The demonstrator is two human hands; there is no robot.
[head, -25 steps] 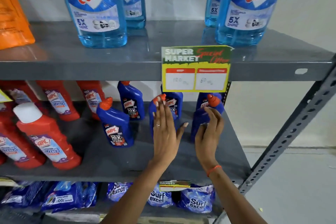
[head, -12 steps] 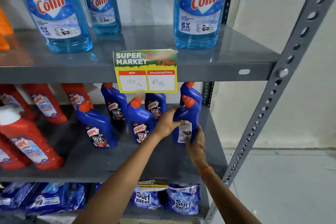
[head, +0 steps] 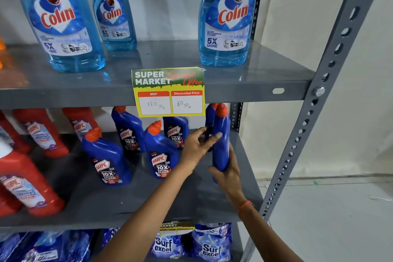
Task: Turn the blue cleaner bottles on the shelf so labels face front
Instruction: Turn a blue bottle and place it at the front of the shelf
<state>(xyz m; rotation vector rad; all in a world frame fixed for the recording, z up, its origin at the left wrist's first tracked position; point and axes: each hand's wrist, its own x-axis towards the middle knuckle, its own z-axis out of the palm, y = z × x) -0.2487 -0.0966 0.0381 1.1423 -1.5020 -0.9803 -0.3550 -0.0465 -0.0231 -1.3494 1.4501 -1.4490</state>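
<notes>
Several blue Harpic cleaner bottles with orange caps stand on the middle grey shelf [head: 148, 204]. Two front ones [head: 108, 159] [head: 160, 155] and two behind [head: 127, 130] [head: 175, 130] show their labels. At the right end, a blue bottle [head: 221, 134] is held edge-on, with no label showing. My left hand [head: 197, 144] grips its left side at mid-height. My right hand [head: 228, 174] holds its base from below and the right. Another blue bottle [head: 209, 115] stands partly hidden just behind it.
Red Harpic bottles [head: 27, 181] fill the shelf's left part. Light blue Colin bottles [head: 225, 17] stand on the shelf above, where a price card [head: 169, 91] hangs from the edge. Surf Excel packs [head: 210, 244] lie below. A perforated grey upright [head: 314, 112] bounds the right side.
The held bottle has turned: its white back label faced me half a second ago, now only its narrow blue edge shows. Both hands stay on it. The view has shifted right.
</notes>
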